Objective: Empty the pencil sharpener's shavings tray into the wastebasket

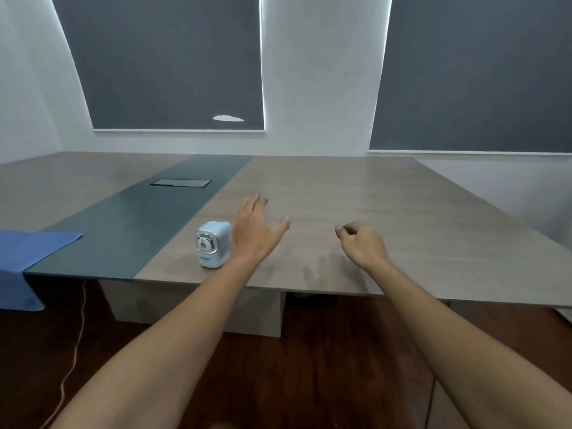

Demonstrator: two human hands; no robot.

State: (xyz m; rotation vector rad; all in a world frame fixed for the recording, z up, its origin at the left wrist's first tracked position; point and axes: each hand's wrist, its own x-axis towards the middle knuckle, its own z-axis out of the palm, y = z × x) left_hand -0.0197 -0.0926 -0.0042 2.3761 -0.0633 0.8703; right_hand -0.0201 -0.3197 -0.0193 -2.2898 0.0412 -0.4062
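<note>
A blue cloth (29, 252) drapes over the table's left near corner, soft and matte, part of it hanging below the edge. Next comes a dark teal strip (133, 224) running away from the viewer, with a flat black rectangular panel (181, 183) set flush in it. The pencil sharpener (213, 244) stands upright just right of that strip, close to the near edge of the table (387, 212); its long axis is vertical and its front, bearing a small bear face, points toward the viewer and slightly left. It is glossy pale-blue plastic with rounded corners. The left hand (255, 232) hovers just beside its right side, fingers spread wide and empty; whether it touches cannot be told. The right hand (360, 243) is well apart, fingers loosely curled, holding nothing. Beyond it the smooth wood-grain top lies bare out to the right edge.
</note>
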